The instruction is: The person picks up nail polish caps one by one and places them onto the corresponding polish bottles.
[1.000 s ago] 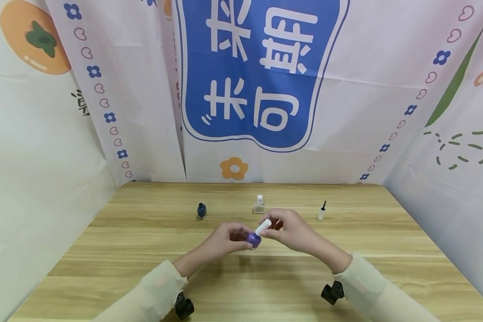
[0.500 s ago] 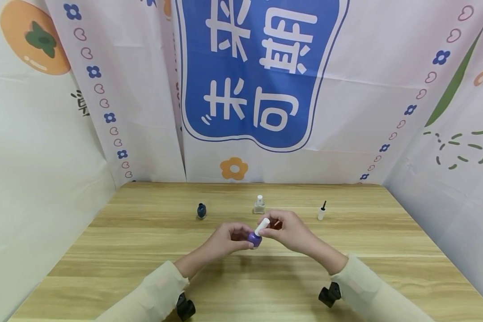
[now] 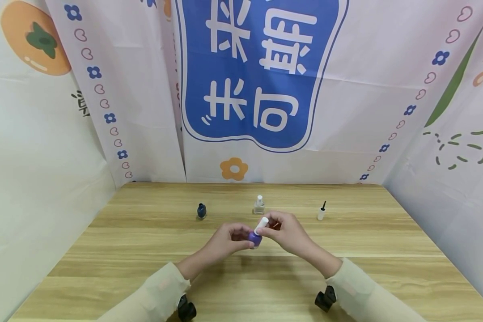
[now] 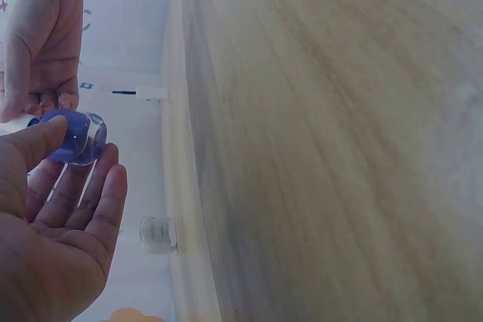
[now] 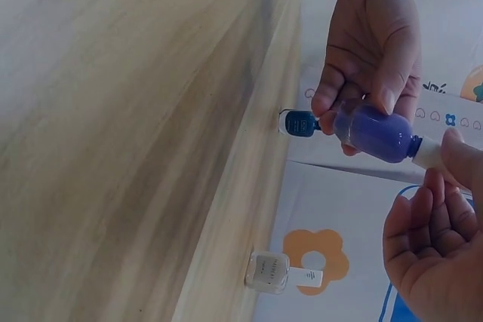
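In the head view my left hand (image 3: 226,240) pinches a small purple nail polish bottle (image 3: 255,239) between thumb and fingers, above the table. The fingers of my right hand (image 3: 286,233) grip its white cap (image 3: 261,225), which sits tilted at the bottle's neck. In the right wrist view the purple bottle (image 5: 375,132) lies slantwise between both hands, and a bit of dark threaded neck shows beside the cap (image 5: 429,154). The left wrist view has the left thumb pressed on the bottle (image 4: 78,138).
On the wooden table (image 3: 145,250), a dark blue polish bottle (image 3: 201,211) without cap stands back left. A clear bottle (image 3: 259,205) with white cap is behind the hands. Back right, a white cap (image 3: 321,213) stands with its black brush upward. Printed cloth (image 3: 346,134) encloses the table.
My right hand has shifted slightly left and down, bringing the white cap a little closer over the bottle's neck. The left hand has barely moved.
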`<action>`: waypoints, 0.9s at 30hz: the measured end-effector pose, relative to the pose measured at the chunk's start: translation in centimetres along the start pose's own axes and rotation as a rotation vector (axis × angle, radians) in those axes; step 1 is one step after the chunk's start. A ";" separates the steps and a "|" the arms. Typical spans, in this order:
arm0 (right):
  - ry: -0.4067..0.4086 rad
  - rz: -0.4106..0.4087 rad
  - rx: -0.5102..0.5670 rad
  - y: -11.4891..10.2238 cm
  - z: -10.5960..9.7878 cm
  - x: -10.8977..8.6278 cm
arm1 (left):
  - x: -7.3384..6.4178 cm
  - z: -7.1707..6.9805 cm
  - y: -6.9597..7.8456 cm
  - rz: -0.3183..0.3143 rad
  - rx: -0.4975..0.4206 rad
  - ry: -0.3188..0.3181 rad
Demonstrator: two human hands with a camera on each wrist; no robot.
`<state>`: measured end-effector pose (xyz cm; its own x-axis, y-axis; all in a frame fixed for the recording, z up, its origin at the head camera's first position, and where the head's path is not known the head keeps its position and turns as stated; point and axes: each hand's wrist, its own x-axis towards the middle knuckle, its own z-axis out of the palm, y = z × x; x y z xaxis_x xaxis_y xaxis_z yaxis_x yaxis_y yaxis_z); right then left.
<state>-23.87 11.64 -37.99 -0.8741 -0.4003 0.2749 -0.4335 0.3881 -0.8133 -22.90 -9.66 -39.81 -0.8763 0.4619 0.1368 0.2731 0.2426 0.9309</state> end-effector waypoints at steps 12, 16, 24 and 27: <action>0.038 0.053 0.067 0.4 0.9 -0.1 | 0.2 0.3 -0.7 -0.013 0.012 0.031; -0.005 0.043 0.075 0.6 0.4 0.1 | 0.4 -0.1 -1.4 -0.025 0.002 0.035; -0.146 -0.035 0.205 1.0 -0.9 0.4 | 0.3 -0.7 -1.2 -0.012 -0.073 0.001; -0.180 -0.023 0.227 0.9 -0.9 0.3 | 0.3 -0.7 -1.3 -0.015 -0.083 -0.015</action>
<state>-24.75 12.62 -38.15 -0.8027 -0.5560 0.2159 -0.3751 0.1891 -0.9075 -23.81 -10.42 -40.71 -0.8739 0.4715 0.1182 0.2259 0.1787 0.9576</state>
